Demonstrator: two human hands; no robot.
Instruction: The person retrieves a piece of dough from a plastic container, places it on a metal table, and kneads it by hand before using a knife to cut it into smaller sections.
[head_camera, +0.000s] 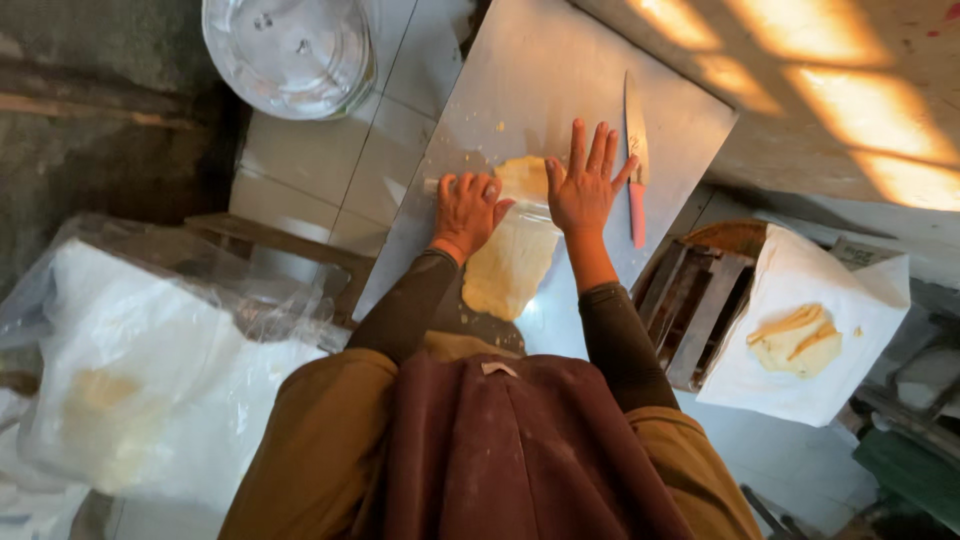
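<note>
Dough (510, 265), pale yellow and rolled into a long uneven sheet, lies on a metal sheet (560, 70) that covers the bench, stretching from the person's body toward the far edge. Across the far part of the dough runs a clear rolling pin (480, 190), hard to make out against the metal. The left hand (466, 208) rests on the pin with fingers curled over it, a loose grip closed on the pin; the right hand (584, 182) lies flat with fingers spread apart, palm pressing down at the pin's other end, holding nothing closed. Just beside the dough on the right, a knife with a pink handle (637, 150) lies on the metal, its blade pointing away from the person and nearly touching the right hand's little finger. Well right of the dough, a white paper (800, 380) carries a smaller piece of dough with strips on it. Beyond the dough, at the far left, stands a round metal bowl (290, 50). Left of the dough, a heap of clear plastic bags (150, 360) sits low. Judging from the layout, the knife is the hazard: a sideways slip of the flat hand could bring it against the blade. Uneven pressure from the two hands could also thin or tear the sheet near its narrow end.
</note>
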